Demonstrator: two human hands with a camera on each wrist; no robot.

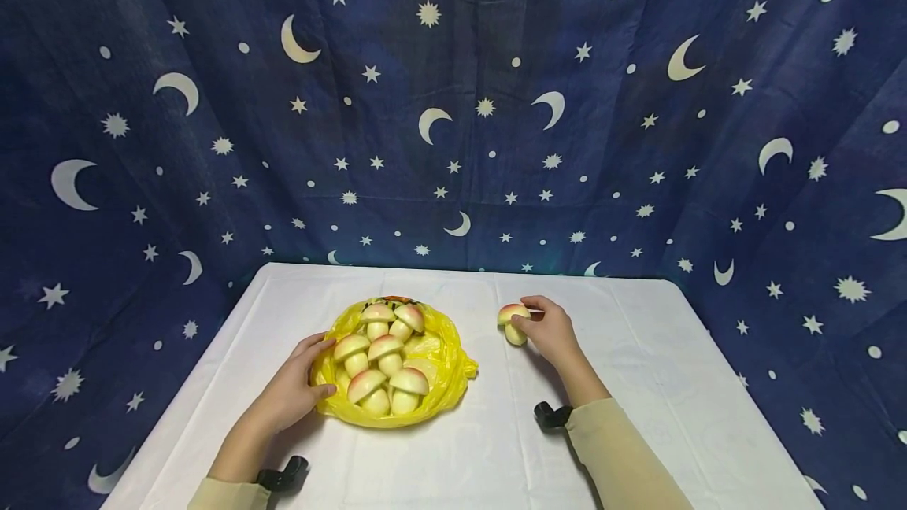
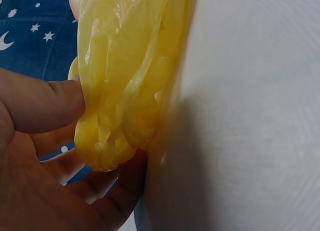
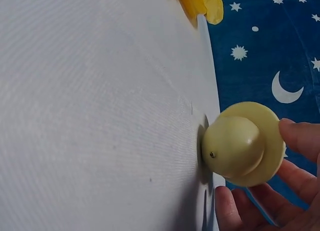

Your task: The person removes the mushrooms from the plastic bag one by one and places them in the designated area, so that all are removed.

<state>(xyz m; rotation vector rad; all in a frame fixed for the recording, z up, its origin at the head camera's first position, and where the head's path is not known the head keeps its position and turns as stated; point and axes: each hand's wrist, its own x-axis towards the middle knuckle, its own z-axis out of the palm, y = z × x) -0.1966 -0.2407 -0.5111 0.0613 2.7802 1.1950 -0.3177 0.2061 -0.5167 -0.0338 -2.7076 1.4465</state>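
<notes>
My right hand (image 1: 553, 330) holds a toy mushroom (image 1: 513, 325) by its pale cap with a pink-red top, thumb and fingers at the cap's edge. In the right wrist view the mushroom's rounded stem (image 3: 232, 143) is close against the table surface. Several matching mushrooms (image 1: 386, 354) stand in rows inside a yellow plastic bag (image 1: 453, 345), its sides rolled down into a round rim. Against the bag's left side rests my left hand (image 1: 294, 386), fingers spread and relaxed. The left wrist view has its thumb (image 2: 50, 103) touching the bag's crinkled side (image 2: 125, 66).
A white cloth (image 1: 453, 463) covers the table under the bag. Behind and to both sides hangs a dark blue curtain (image 1: 397, 140) printed with moons and stars. Black wrist-camera mounts (image 1: 283, 475) stick out beside both wrists, below the beige sleeves.
</notes>
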